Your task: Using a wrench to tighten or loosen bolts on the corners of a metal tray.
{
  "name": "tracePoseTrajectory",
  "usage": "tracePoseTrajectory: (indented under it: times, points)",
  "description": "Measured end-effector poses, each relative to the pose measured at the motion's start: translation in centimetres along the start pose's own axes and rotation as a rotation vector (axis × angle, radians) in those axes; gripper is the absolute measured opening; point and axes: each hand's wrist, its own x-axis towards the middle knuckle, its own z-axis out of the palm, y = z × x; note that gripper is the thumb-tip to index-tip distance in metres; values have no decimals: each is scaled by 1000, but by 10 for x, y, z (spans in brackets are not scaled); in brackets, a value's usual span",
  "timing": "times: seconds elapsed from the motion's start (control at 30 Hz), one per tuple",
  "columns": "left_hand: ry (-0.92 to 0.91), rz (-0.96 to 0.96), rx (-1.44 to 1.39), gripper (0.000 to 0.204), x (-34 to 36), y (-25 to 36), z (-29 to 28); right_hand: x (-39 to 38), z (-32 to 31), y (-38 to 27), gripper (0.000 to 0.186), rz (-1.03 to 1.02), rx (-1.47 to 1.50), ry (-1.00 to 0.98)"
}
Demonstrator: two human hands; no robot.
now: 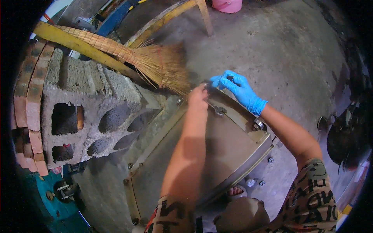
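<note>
A broad metal frame with a flat tan-grey panel lies in front of me. My bare left hand is closed at its far edge, slightly blurred. A wrench sticks out from this hand, its open jaw low over the panel; the grip itself is mostly hidden. Just to the right, my right hand in a blue glove is closed, fingertips pinched close to the left hand's. Something small and dark shows between its fingers, too small to name. A bolt with a nut sits at the frame's right corner, below the glove.
Hollow concrete blocks and bricks are stacked at left. A straw broom leans by a yellow metal bar. Small round metal parts lie on the floor at right. A pink bucket stands far back.
</note>
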Motion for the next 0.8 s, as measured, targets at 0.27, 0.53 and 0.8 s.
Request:
tracePoseTrajectory:
  times: [0.27, 0.53, 0.8]
  points:
    - [90, -18, 65, 10, -8, 2, 1, -1, 2, -1, 23, 44, 63, 16]
    - [-20, -13, -53, 16, -21, -7, 17, -10, -3, -6, 21, 38, -69, 31]
    - [-15, -57, -114, 13, 21, 11, -16, 9, 10, -3, 20, -37, 30, -12]
